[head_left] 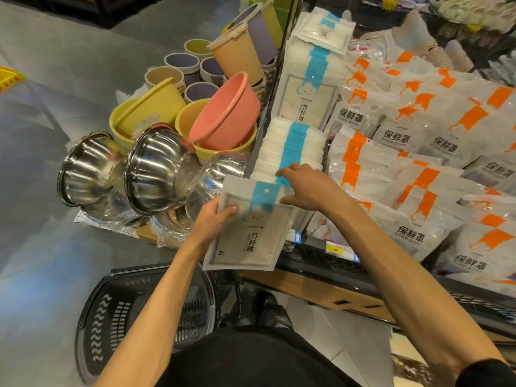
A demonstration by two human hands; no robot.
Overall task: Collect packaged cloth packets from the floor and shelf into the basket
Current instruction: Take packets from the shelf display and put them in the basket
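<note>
While my left hand (213, 219) pinched one flat white cloth packet with a blue strip (245, 238) clear of the shelf, handy for the black plastic basket (111, 317) on the floor below, my right hand (310, 191) lay spread, gripping nothing, on the upright row of matching packets (290, 143), seemingly to peel off another.

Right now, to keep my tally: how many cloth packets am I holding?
1: the cloth packet gripped in the left hand; another could hide behind it. The right hand only touches the shelved packets.
</note>
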